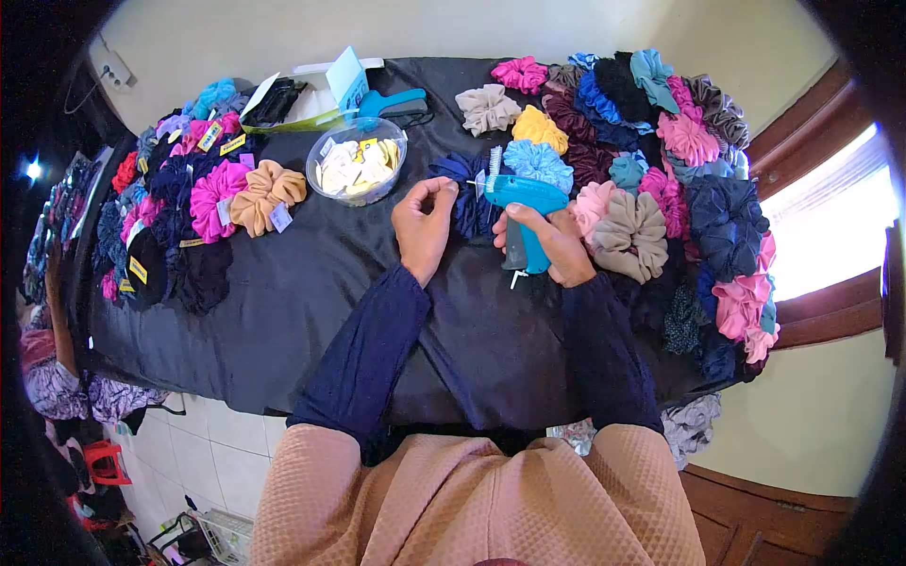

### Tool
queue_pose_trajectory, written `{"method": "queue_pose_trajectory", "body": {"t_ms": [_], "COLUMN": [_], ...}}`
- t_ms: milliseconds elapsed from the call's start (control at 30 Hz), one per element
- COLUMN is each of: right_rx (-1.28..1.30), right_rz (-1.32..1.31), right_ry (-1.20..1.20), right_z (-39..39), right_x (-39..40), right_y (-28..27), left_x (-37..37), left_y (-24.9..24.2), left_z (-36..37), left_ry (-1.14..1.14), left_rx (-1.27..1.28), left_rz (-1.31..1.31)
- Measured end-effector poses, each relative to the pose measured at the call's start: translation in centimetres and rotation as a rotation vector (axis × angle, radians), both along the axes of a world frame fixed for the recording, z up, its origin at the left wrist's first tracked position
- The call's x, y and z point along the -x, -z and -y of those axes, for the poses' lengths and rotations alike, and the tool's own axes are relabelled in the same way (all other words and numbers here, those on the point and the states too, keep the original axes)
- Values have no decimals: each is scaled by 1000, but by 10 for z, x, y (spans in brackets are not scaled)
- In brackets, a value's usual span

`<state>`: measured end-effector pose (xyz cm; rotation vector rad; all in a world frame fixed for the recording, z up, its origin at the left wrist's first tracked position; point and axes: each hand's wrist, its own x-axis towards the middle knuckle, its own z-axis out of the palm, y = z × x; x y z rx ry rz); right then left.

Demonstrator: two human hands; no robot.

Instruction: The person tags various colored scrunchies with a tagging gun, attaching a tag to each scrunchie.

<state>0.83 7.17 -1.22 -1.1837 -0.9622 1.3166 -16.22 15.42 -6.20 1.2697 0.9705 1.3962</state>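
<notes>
My right hand [557,241] is wrapped round the grip of a teal tagging gun [530,194], a row of white fasteners standing up at its front. The gun's needle end points left at a navy scrunchie [462,174], which lies on the black cloth between my hands. My left hand [423,224] pinches the left edge of that scrunchie with thumb and forefinger. A small pale tag seems to sit on the scrunchie by the needle; the exact contact is too small to tell. Left of my left hand stands a clear plastic tub [357,162] of white and yellow tags.
Untagged-looking scrunchies [630,236] in many colours crowd the right side. Tagged scrunchies [269,196] pile up at the left. Behind the tub are an opened box [326,90] and another teal tool [394,102]. A person's arm [64,316] shows at far left.
</notes>
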Motion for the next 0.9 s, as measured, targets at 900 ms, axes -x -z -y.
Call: {"method": "queue_pose_trajectory", "body": {"t_ms": [900], "right_rx": [-59], "right_rz": [-45], "right_ry": [91], "right_z": [0], "right_x": [18], "right_y": [8], "left_x": [-3], "left_y": [-9], "left_z": [10], "left_ry": [-53], "left_rx": [-224], "left_rz": [-127]}}
